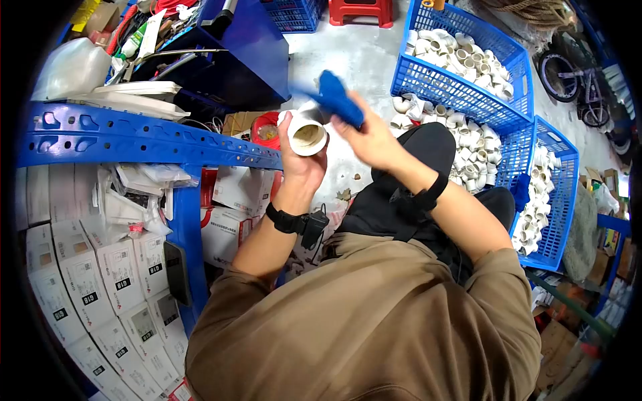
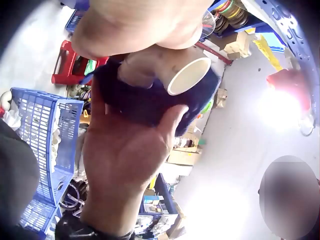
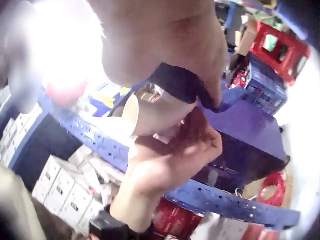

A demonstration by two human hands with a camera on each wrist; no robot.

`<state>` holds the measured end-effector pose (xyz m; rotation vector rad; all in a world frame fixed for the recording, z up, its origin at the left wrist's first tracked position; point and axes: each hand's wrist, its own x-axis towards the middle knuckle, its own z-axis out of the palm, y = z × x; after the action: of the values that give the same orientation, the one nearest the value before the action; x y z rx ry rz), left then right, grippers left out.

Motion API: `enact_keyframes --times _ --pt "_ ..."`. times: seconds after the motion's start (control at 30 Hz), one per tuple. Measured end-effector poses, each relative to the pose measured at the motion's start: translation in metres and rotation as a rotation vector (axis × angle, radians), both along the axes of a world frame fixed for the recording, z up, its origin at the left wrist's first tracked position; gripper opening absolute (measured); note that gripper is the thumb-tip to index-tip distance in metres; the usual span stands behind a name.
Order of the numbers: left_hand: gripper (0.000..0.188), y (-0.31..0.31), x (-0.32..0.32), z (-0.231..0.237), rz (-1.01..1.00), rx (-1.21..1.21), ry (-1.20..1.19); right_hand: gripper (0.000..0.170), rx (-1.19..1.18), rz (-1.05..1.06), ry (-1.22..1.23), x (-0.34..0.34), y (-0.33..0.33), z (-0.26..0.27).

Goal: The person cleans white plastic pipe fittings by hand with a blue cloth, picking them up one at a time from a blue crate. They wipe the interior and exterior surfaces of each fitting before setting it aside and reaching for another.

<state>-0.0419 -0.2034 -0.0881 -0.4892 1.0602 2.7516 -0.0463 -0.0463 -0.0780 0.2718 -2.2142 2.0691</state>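
Observation:
My left hand [image 1: 302, 168] grips a white plastic pipe elbow [image 1: 309, 138], its round opening facing up toward the head view. Around the elbow's far end is a blue cloth [image 1: 334, 99], blurred at its left edge and held in my right hand [image 1: 376, 142]. In the left wrist view the cloth [image 2: 145, 106] spreads behind the elbow [image 2: 187, 76], and the right thumb presses on it. The right wrist view has the elbow [image 3: 159, 116] between both hands, with the cloth [image 3: 175, 80] bunched under the right palm.
Blue crates [image 1: 461, 90] full of white elbows stand to the right, with more elbows [image 1: 471, 150] heaped beside my knee. At the left run a blue perforated shelf beam [image 1: 134, 137] and stacked white boxes [image 1: 87, 281]. A red stool [image 1: 361, 12] stands ahead.

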Motion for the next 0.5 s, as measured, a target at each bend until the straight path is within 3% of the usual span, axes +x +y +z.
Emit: enact_keyframes --times 0.03,0.1,0.17,0.23,0.3,0.33,0.37,0.43,0.5 --pt "0.041 0.001 0.002 -0.005 -0.011 0.059 -0.036 0.056 0.168 -0.033 0.286 0.001 -0.007 -0.003" --pt "0.036 0.002 0.001 -0.004 -0.057 0.033 0.038 0.063 0.089 0.013 0.143 0.004 -0.006 0.001" --pt "0.036 0.003 0.001 0.005 -0.26 -0.074 0.382 0.06 0.168 0.038 0.132 -0.001 -0.001 0.011" --pt "0.037 0.001 -0.001 -0.006 -0.192 -0.028 0.246 0.052 0.168 0.024 0.144 -0.004 -0.002 0.007" --pt "0.039 0.006 0.006 -0.007 -0.051 0.078 0.081 0.04 0.082 -0.056 -0.125 -0.011 -0.001 -0.006" --pt "0.04 0.004 0.003 -0.003 -0.067 0.134 0.034 0.035 0.075 -0.193 -0.034 -0.009 -0.001 0.008" --pt "0.041 0.002 0.002 0.002 -0.082 0.188 -0.017 0.032 -0.081 -0.307 -0.179 -0.02 0.002 -0.015" --pt "0.042 0.005 0.003 0.008 -0.018 0.085 0.008 0.034 -0.304 -0.281 -0.25 -0.023 0.018 -0.015" --pt "0.039 -0.001 0.0 0.003 -0.027 -0.004 0.019 0.052 -0.347 -0.167 -0.185 -0.014 0.025 -0.001"
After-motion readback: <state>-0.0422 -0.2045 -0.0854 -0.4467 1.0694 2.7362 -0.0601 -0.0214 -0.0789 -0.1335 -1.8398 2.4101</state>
